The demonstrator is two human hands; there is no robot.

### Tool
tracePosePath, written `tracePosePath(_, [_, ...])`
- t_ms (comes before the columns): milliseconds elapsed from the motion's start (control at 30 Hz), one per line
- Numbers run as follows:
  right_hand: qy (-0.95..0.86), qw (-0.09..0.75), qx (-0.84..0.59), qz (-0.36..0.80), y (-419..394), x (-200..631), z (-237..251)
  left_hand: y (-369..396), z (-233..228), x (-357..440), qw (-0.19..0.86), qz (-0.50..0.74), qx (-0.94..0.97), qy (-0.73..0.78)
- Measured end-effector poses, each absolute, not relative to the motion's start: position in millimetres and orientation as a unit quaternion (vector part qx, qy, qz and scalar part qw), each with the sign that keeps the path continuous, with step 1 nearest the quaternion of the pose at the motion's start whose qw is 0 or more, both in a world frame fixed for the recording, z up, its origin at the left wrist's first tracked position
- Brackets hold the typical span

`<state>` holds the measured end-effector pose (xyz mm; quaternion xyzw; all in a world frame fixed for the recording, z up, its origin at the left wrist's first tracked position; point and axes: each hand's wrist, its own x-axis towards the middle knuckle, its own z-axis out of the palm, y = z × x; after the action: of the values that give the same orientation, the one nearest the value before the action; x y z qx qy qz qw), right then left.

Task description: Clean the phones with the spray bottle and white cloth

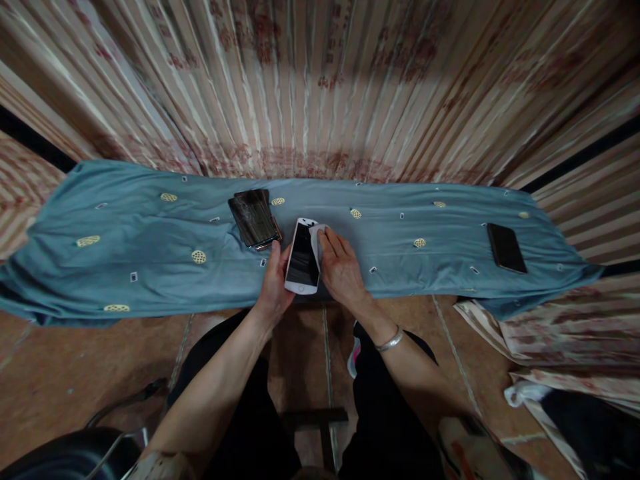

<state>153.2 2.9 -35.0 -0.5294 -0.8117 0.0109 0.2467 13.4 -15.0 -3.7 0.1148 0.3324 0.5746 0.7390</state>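
Note:
A white smartphone (pixel 303 259) with a dark screen is held over the near edge of the cloth-covered table. My left hand (pixel 275 280) grips the phone along its left side, thumb pointing up. Pressed against the upper right of the phone is a small white wipe (pixel 315 241), pinched under the fingers of my right hand (pixel 341 265). A stack of dark smartphones (pixel 255 217) lies just beyond my left hand; how many it holds I cannot tell.
The long table wears a blue cloth (pixel 150 260) with yellow pineapple prints. Near its right end lies a single black phone (pixel 506 247). Pleated curtains (pixel 320 87) hang behind it. On the floor at lower right sits a dark bag (pixel 590 427).

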Motion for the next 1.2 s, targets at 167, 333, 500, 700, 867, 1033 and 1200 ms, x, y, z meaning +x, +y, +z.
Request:
tracePosePath(167, [-0.819, 0.248, -0.517, 0.006, 1, 151, -35, -14, -1, 13, 0.736, 0.576, 0.115, 0.337])
tracePosePath(333, [-0.821, 0.242, -0.518, 0.009, -1, 149, -36, -14, 1, 11, 0.737, 0.575, 0.119, 0.334])
tracePosePath(500, [-0.823, 0.252, -0.508, 0.013, -4, 148, -38, -13, 0, 8, 0.735, 0.579, 0.120, 0.332])
tracePosePath(700, [-0.833, 0.240, -0.499, 0.003, -10, 145, -37, -12, 0, 4, 0.730, 0.581, 0.115, 0.340])
tracePosePath(867, [-0.838, 0.247, -0.486, 0.009, -15, 142, -38, -9, 1, 2, 0.725, 0.587, 0.107, 0.345])
tracePosePath(1033, [-0.846, 0.248, -0.471, 0.018, -21, 141, -39, -7, 3, -1, 0.716, 0.597, 0.108, 0.345])
tracePosePath(1200, [-0.855, 0.250, -0.454, 0.015, -27, 141, -41, -6, 3, -3, 0.712, 0.605, 0.110, 0.340])
